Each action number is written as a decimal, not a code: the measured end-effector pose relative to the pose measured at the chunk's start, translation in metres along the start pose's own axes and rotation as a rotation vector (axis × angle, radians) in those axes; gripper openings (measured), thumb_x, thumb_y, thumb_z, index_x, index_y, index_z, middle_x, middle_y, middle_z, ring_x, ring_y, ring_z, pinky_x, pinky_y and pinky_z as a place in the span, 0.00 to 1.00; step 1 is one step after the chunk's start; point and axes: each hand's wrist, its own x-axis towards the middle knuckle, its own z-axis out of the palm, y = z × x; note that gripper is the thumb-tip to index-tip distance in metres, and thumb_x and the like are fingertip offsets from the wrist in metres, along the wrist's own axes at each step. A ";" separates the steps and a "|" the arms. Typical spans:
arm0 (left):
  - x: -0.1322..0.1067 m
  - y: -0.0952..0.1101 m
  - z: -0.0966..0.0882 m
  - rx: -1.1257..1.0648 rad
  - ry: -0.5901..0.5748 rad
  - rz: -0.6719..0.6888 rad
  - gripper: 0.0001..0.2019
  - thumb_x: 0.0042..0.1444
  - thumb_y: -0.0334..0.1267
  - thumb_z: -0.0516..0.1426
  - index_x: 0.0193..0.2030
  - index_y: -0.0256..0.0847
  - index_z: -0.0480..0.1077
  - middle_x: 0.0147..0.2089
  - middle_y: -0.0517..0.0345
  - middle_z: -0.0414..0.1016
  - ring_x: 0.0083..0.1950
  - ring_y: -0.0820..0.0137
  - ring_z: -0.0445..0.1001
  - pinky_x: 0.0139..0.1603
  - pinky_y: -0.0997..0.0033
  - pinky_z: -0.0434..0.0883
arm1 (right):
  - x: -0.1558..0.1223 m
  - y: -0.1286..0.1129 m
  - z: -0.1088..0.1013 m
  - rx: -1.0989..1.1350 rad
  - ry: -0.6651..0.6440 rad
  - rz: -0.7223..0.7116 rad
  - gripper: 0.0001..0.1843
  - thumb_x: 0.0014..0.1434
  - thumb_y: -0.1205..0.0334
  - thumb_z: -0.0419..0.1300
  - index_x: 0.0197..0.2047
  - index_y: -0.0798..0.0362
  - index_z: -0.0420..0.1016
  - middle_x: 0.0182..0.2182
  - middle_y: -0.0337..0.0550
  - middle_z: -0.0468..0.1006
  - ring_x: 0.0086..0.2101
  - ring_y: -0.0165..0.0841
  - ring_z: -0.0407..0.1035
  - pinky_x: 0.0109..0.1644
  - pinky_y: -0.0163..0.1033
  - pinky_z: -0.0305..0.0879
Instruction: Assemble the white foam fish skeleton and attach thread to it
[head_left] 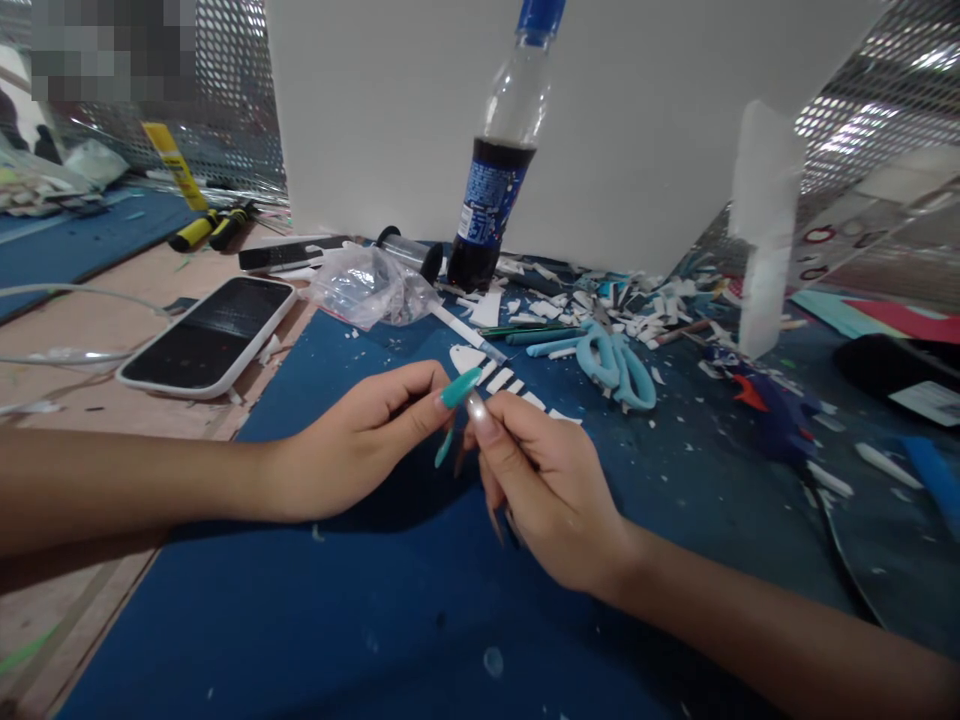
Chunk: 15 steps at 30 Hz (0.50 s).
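Observation:
Over the blue mat [390, 620], my left hand [349, 440] and my right hand [551, 485] meet at the fingertips. Both are closed in a pinch. Long nails, teal on the left and silvery on the right thumb, cover the spot between them, so whatever they hold is hidden or too small to make out. Just behind the fingers, small white cut pieces [499, 380] lie in a row. A thin white stick-like tool [461, 328] points toward that row. Light blue scissors [619, 370] rest beyond my right hand.
A part-full cola bottle [491, 190] stands before a white board [637, 130]. White scraps [637, 300] cover the back. At left lie a phone [210, 335], a cable and a clear plastic bag [371, 285]. At right are a blue glue gun [776, 410] with its cord and an upright white piece [765, 220].

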 end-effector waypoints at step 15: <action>-0.002 -0.004 0.001 0.105 0.017 0.030 0.13 0.63 0.38 0.47 0.27 0.39 0.58 0.25 0.67 0.55 0.26 0.78 0.55 0.27 0.78 0.58 | 0.001 0.003 -0.003 0.093 -0.112 -0.056 0.12 0.62 0.56 0.54 0.31 0.53 0.62 0.14 0.26 0.51 0.15 0.21 0.45 0.17 0.30 0.43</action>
